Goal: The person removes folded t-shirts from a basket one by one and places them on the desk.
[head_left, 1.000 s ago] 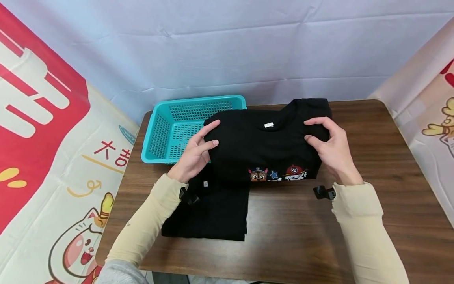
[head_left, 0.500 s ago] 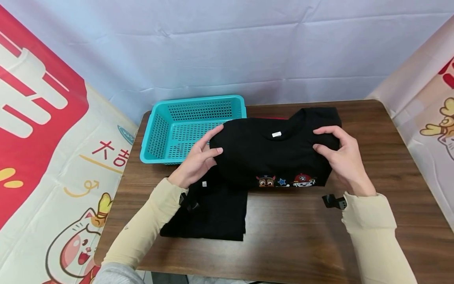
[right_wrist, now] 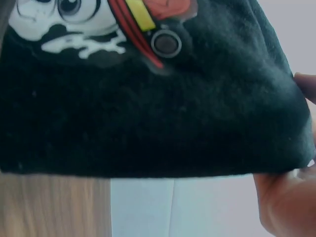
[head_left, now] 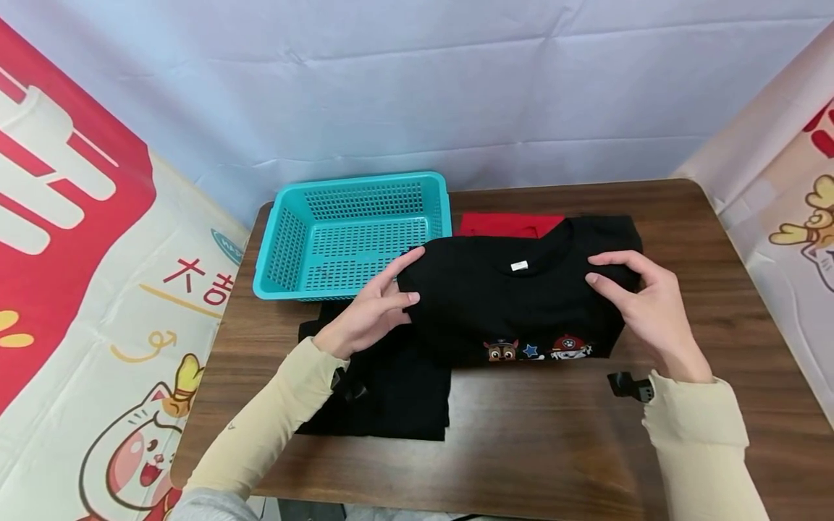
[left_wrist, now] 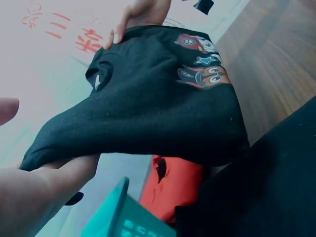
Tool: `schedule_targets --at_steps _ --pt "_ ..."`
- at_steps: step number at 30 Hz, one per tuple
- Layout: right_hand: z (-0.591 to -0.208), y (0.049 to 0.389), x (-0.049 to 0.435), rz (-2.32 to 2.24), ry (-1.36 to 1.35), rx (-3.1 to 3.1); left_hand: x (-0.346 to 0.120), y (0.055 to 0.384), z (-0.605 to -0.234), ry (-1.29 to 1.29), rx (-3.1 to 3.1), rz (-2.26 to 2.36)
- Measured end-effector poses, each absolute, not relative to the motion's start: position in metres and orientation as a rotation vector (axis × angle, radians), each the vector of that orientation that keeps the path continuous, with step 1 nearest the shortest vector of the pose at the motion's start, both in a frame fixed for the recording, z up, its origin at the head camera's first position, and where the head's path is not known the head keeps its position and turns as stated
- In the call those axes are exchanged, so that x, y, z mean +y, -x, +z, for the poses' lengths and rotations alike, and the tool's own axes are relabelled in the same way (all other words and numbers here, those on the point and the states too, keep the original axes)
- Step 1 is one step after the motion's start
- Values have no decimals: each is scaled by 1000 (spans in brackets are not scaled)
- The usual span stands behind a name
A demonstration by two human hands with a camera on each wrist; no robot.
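A folded black T-shirt (head_left: 508, 304) with cartoon dog faces and a blue star on its front is held up over the table between both hands. My left hand (head_left: 373, 311) grips its left side, thumb in front. At the opposite side my right hand (head_left: 654, 311) pinches the cloth near the shoulder. The white neck label (head_left: 519, 265) faces up. In the left wrist view the shirt (left_wrist: 153, 103) hangs off the tabletop, its lower edge bent. Under the left forearm lies a second black folded garment (head_left: 397, 405), partly covered by the hand and the shirt.
A teal plastic basket (head_left: 263, 268) stands at the back left of the wooden table (head_left: 541, 449). Just right of it lies a red folded garment (head_left: 498, 223), partly hidden behind the held shirt. A pale cloth backdrop (head_left: 417, 87) closes off the back.
Both hands have carried the black T-shirt right and toward the front of the table. More of the basket and the red garment behind now shows.
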State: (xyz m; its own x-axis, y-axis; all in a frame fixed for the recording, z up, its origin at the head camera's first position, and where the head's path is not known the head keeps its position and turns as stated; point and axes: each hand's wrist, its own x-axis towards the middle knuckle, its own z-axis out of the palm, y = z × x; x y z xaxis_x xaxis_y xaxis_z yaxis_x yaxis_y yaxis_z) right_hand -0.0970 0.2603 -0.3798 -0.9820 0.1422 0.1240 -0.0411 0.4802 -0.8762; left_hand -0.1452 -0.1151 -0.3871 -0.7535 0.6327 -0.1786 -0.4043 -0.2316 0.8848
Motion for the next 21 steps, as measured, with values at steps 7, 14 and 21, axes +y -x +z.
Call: schedule_targets --at_steps 7,14,21 --pt "-385 87 268 1551 112 -2541 -109 139 -392 -319 1309 1991" --pt "-393 77 274 1620 220 -2514 -104 134 -401 -293 1283 1972" --pt "-405 65 278 1590 261 -2515 -97 127 -414 -306 1184 1961"
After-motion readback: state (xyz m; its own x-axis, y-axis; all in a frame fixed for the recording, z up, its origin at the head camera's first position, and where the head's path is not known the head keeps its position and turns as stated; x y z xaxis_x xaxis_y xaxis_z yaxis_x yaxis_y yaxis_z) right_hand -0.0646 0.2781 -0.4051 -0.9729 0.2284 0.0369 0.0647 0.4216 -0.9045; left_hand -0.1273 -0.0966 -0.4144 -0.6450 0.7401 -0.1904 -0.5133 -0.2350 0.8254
